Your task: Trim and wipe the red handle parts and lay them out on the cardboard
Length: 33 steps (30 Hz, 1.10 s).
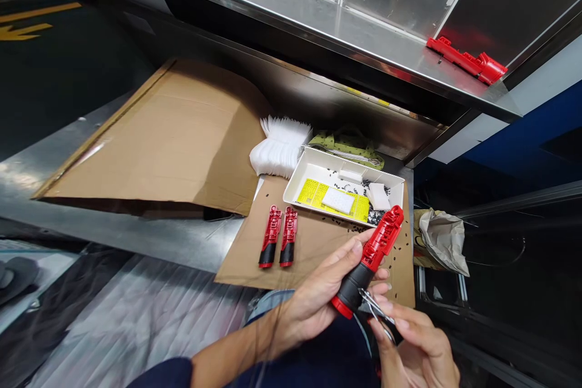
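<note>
My left hand [325, 285] is wrapped round a red and black plastic tool housing [378, 244], held tilted above the cardboard with its red ribbed part pointing up and right. In my right hand [416, 345], thumb and fingers pinch a pair of shiny metal tweezers [376, 306]. The tweezers' tip is at the black grip near the housing's lower end; whether it touches or holds a small part cannot be made out. Two similar housings, a left one [271, 236] and a right one [288, 236], lie side by side on the cardboard sheet [245, 264].
Beyond my hands stands a white tray [291, 185] with white pads and small black pieces, some scattered outside. Behind it are stacked white foam sheets [282, 148] and a green pouch [348, 148]. A large cardboard box [182, 139] is left; another red housing [468, 60] lies on the shelf.
</note>
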Each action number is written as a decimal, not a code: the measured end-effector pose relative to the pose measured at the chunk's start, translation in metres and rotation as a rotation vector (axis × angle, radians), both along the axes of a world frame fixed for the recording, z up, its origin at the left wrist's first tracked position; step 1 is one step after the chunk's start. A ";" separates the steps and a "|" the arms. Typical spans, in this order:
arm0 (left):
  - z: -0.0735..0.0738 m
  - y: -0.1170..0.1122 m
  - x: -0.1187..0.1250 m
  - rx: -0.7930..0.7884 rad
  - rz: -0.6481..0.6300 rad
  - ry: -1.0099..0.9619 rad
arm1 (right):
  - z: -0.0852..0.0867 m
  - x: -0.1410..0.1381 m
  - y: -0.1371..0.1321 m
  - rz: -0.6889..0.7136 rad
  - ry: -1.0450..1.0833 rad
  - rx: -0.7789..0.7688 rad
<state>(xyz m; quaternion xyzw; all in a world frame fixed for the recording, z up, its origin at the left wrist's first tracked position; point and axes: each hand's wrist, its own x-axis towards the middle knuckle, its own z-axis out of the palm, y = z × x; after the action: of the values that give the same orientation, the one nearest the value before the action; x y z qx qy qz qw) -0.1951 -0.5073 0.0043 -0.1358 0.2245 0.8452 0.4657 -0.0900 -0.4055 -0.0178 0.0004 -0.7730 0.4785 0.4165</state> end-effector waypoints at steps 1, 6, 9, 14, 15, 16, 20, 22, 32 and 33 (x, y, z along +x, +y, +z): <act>0.000 0.000 0.000 -0.001 0.002 0.002 | 0.000 0.002 0.001 -0.011 0.009 -0.014; -0.002 -0.002 0.001 0.001 -0.005 0.016 | 0.005 0.007 0.008 -0.053 -0.014 -0.046; -0.004 -0.003 0.001 -0.004 -0.031 0.048 | 0.006 0.004 0.010 0.021 -0.002 -0.027; -0.003 -0.004 0.001 -0.022 -0.020 0.030 | 0.000 -0.001 0.006 0.040 -0.010 0.016; -0.002 -0.003 0.001 -0.017 -0.029 0.027 | -0.001 -0.002 0.004 0.021 -0.009 0.020; -0.002 -0.003 0.001 -0.015 -0.035 0.025 | -0.001 -0.003 0.002 -0.003 -0.007 0.019; -0.002 -0.001 0.000 -0.036 -0.014 -0.014 | 0.002 -0.003 -0.005 -0.076 0.007 -0.016; -0.003 0.001 -0.002 -0.034 0.010 -0.063 | 0.002 0.001 0.001 -0.106 0.013 -0.063; -0.026 0.005 -0.019 -0.136 0.133 -0.088 | -0.099 -0.019 0.107 -0.429 -1.256 0.309; -0.029 0.003 -0.020 -0.161 0.134 -0.040 | -0.115 -0.022 0.109 -0.396 -1.330 0.338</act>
<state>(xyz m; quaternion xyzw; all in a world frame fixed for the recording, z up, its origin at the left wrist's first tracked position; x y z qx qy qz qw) -0.2150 -0.5043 -0.0249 -0.2042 0.2728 0.8509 0.3999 -0.1123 -0.2962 -0.1325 -0.3673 -0.9124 0.1665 -0.0700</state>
